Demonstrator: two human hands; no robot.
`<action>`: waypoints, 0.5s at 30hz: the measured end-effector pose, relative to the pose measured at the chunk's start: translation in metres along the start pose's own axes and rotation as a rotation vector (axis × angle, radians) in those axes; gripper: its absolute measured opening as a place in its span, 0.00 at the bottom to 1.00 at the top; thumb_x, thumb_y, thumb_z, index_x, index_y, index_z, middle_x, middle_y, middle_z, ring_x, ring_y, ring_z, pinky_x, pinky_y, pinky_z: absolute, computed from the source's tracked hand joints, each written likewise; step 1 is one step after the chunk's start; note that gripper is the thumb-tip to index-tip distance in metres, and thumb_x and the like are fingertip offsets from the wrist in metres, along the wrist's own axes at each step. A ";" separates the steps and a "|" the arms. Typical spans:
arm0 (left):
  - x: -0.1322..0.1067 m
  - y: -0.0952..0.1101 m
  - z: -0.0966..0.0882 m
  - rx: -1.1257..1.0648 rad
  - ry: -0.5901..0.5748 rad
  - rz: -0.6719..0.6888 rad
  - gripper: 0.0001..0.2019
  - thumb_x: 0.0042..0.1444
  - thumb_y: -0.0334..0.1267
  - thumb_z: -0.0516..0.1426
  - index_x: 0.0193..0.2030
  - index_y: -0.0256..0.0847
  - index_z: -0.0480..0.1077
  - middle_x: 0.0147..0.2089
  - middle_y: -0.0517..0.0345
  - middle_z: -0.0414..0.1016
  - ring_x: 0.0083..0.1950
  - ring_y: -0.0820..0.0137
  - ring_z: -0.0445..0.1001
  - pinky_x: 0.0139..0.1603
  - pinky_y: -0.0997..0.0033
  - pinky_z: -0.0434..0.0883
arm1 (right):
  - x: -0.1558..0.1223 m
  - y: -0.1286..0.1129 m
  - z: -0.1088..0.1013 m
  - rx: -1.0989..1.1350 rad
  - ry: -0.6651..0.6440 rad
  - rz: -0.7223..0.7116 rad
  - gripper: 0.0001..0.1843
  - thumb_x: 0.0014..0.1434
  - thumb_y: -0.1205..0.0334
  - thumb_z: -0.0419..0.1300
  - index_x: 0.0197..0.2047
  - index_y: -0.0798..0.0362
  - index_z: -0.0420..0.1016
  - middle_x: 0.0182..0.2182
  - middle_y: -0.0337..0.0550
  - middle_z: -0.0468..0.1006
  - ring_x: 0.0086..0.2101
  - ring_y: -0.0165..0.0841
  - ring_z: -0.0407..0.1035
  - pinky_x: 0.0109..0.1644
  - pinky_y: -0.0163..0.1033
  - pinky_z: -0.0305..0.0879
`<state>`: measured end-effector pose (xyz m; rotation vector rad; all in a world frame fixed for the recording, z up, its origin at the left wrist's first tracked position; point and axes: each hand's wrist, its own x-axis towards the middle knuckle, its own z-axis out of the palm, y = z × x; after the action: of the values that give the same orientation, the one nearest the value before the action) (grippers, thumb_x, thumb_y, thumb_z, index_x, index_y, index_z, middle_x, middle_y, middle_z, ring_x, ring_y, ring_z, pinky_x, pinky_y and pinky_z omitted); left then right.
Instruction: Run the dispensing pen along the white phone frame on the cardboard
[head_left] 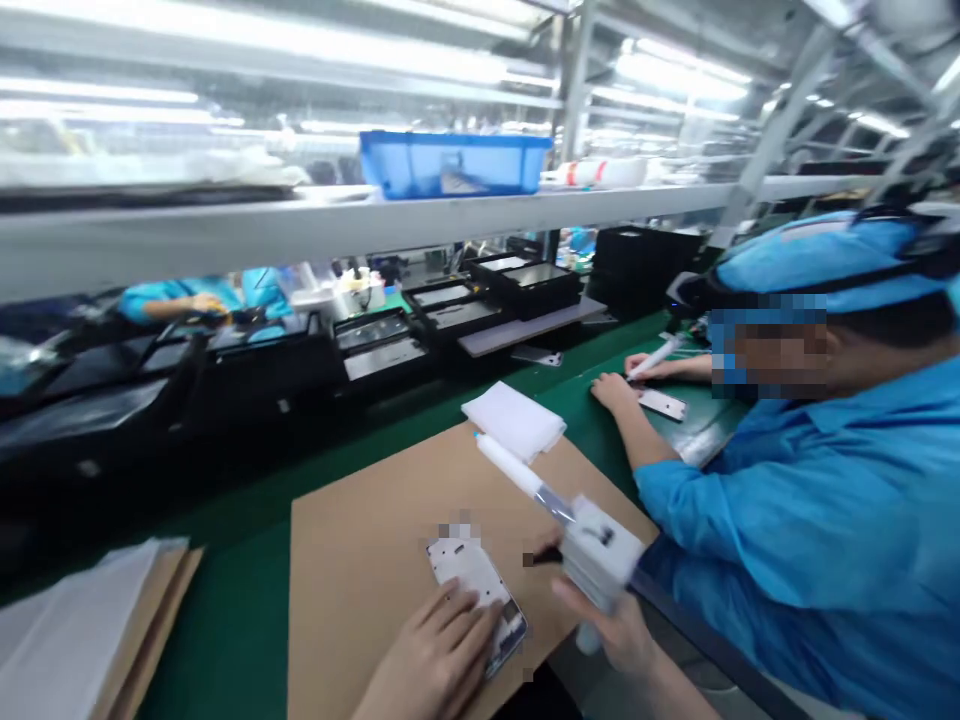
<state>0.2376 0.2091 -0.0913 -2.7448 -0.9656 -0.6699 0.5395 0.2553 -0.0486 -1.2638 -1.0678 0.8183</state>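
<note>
A white phone housing (480, 573) with small holes lies tilted on a brown cardboard sheet (360, 540). My left hand (442, 640) holds it down, its fingers laid across the lower left part and hiding some of it. In my right hand (622, 630) is a white gun-shaped tool (604, 550) with a boxy body, a long white barrel and a small blue tip. The barrel points up and left, above the cardboard and apart from the housing. My right fingers are wrapped round its lower part, some hidden behind it.
A folded white cloth (516, 418) lies at the cardboard's far edge. To the right, a co-worker in blue (750, 500) handles another phone housing (661, 404). Black trays (382, 345) line the back beneath a shelf bearing a blue bin (456, 165). Papers (82, 640) lie left on the green bench.
</note>
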 end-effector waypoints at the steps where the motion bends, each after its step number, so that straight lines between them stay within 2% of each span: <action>1: 0.003 -0.008 -0.001 0.053 -0.016 -0.017 0.26 0.80 0.37 0.54 0.81 0.45 0.72 0.65 0.51 0.88 0.66 0.58 0.88 0.78 0.53 0.80 | -0.014 0.010 0.014 0.104 -0.141 0.076 0.35 0.47 0.24 0.78 0.38 0.48 0.85 0.37 0.48 0.84 0.45 0.49 0.82 0.52 0.54 0.85; 3: 0.012 -0.023 -0.001 0.185 -0.024 -0.122 0.36 0.83 0.49 0.54 0.91 0.45 0.55 0.72 0.44 0.83 0.75 0.48 0.81 0.81 0.37 0.75 | -0.021 0.029 0.038 0.263 -0.235 0.187 0.35 0.44 0.26 0.80 0.40 0.48 0.85 0.40 0.49 0.85 0.51 0.49 0.82 0.65 0.53 0.83; 5: 0.020 -0.031 -0.004 0.285 -0.048 -0.261 0.42 0.83 0.57 0.52 0.95 0.48 0.40 0.82 0.40 0.72 0.83 0.41 0.71 0.86 0.23 0.63 | -0.016 0.044 0.053 0.373 -0.189 0.265 0.34 0.44 0.30 0.81 0.42 0.49 0.86 0.44 0.48 0.86 0.56 0.46 0.81 0.73 0.49 0.77; 6: 0.021 -0.031 -0.007 0.308 -0.072 -0.315 0.43 0.84 0.59 0.50 0.95 0.48 0.36 0.85 0.40 0.65 0.86 0.40 0.66 0.88 0.21 0.56 | -0.014 0.050 0.058 0.406 -0.143 0.289 0.33 0.44 0.32 0.82 0.43 0.49 0.86 0.46 0.47 0.87 0.58 0.44 0.81 0.73 0.47 0.77; 8: 0.018 -0.024 -0.018 0.317 -0.124 -0.376 0.43 0.84 0.59 0.50 0.95 0.48 0.36 0.89 0.41 0.56 0.90 0.42 0.58 0.91 0.23 0.49 | -0.012 0.057 0.062 0.466 -0.075 0.324 0.33 0.44 0.38 0.83 0.47 0.49 0.86 0.50 0.44 0.86 0.58 0.42 0.81 0.71 0.43 0.77; 10: 0.008 -0.010 -0.033 0.303 -0.176 -0.405 0.41 0.85 0.58 0.50 0.94 0.46 0.41 0.90 0.42 0.54 0.91 0.46 0.56 0.92 0.27 0.49 | -0.013 0.060 0.060 0.516 -0.028 0.326 0.34 0.44 0.43 0.84 0.51 0.49 0.85 0.53 0.43 0.86 0.58 0.40 0.81 0.71 0.43 0.77; 13: -0.018 0.009 -0.062 0.290 -0.241 -0.435 0.36 0.86 0.56 0.50 0.92 0.45 0.51 0.89 0.43 0.59 0.89 0.49 0.60 0.90 0.30 0.58 | -0.014 0.059 0.054 0.549 -0.002 0.337 0.35 0.44 0.46 0.84 0.52 0.51 0.82 0.53 0.45 0.85 0.57 0.40 0.81 0.75 0.48 0.74; 15: -0.041 0.013 -0.083 0.292 -0.255 -0.483 0.32 0.86 0.55 0.48 0.89 0.46 0.56 0.87 0.42 0.63 0.87 0.50 0.65 0.87 0.31 0.64 | -0.014 0.056 0.048 0.520 -0.008 0.346 0.33 0.45 0.47 0.83 0.50 0.52 0.81 0.52 0.47 0.85 0.55 0.41 0.81 0.76 0.52 0.73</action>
<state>0.1876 0.1524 -0.0362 -2.3863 -1.6642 -0.2062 0.4938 0.2667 -0.1072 -1.0037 -0.5861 1.2696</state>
